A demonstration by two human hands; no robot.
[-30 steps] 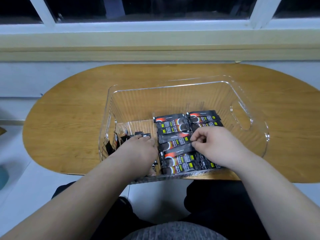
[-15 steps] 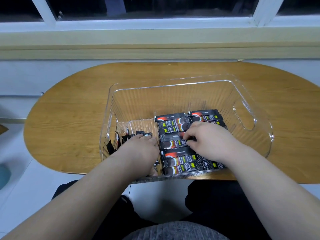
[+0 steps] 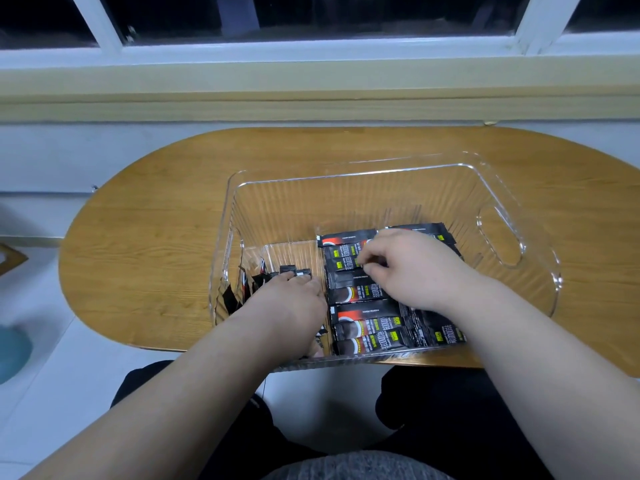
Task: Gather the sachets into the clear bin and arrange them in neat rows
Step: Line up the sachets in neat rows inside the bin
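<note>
Nearly all of the flat black foil sachets with red and yellow-green print [image 3: 360,299] lie inside the clear ribbed plastic bin [image 3: 346,199], side by side in rows that run from beyond the right hand's fingertips [image 3: 372,270] back under its palm to the near wall. The right hand [image 3: 412,271] is curled, its fingertips drawn narrow together and pinching the edge of one sachet in the row, probably to nudge it square with its neighbours so the row reads straight. Just to the left of those fingers, across a bare strip of bin floor, the left hand [image 3: 291,303] lies palm down over a bunch of loose sachets [image 3: 286,269]. Two of their ends poke out past its bent fingers [image 3: 299,280], and more lie jumbled against the left wall. Whether that hand grips the bunch or only presses it flat I cannot tell, as the thumb is hidden; either way it seems to keep the unsorted ones corralled while the right hand works. The bin sits on an oval wooden table [image 3: 149,237], its near edge overhanging towards the person, with a pale window sill [image 3: 311,98] well beyond the fingers.
</note>
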